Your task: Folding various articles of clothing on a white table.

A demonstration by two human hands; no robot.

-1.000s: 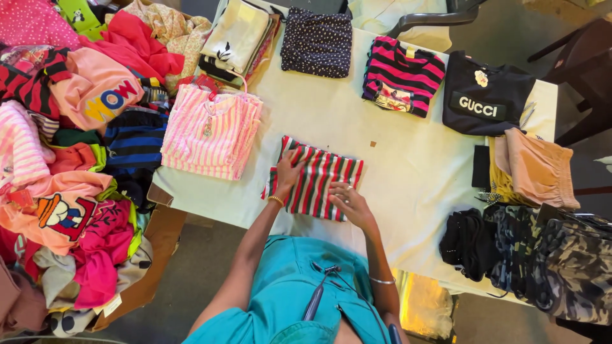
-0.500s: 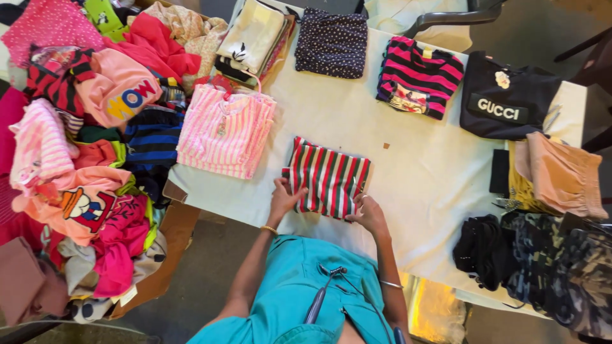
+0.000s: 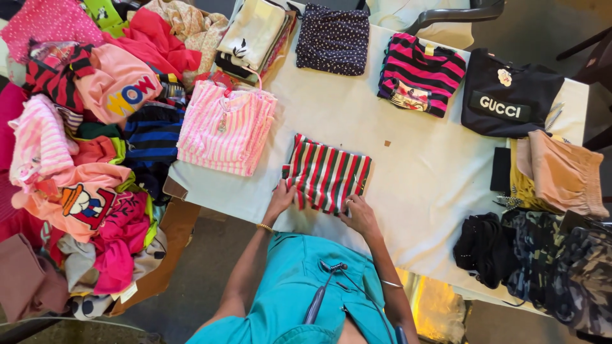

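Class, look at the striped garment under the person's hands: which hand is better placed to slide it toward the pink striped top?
Probably the left hand. It rests on the striped garment at the edge nearest the pink striped top; the right hand is farther away.

The person wears a teal top (image 3: 287, 286). A gold bracelet (image 3: 264, 227) circles the left wrist, a thin silver bangle (image 3: 391, 284) the right, and the arms are bare.

Tabletop (image 3: 414, 165): white cloth cover.
Beside my work, left: folded pink-and-white striped top (image 3: 226, 127).
Far edge: dark dotted garment (image 3: 333, 39), pink-and-black striped shirt (image 3: 421, 73), black lettered shirt (image 3: 507, 95).
Right: peach shorts (image 3: 561, 172), camouflage clothes (image 3: 567, 267).
Far left: heap of mixed clothes (image 3: 76, 159).
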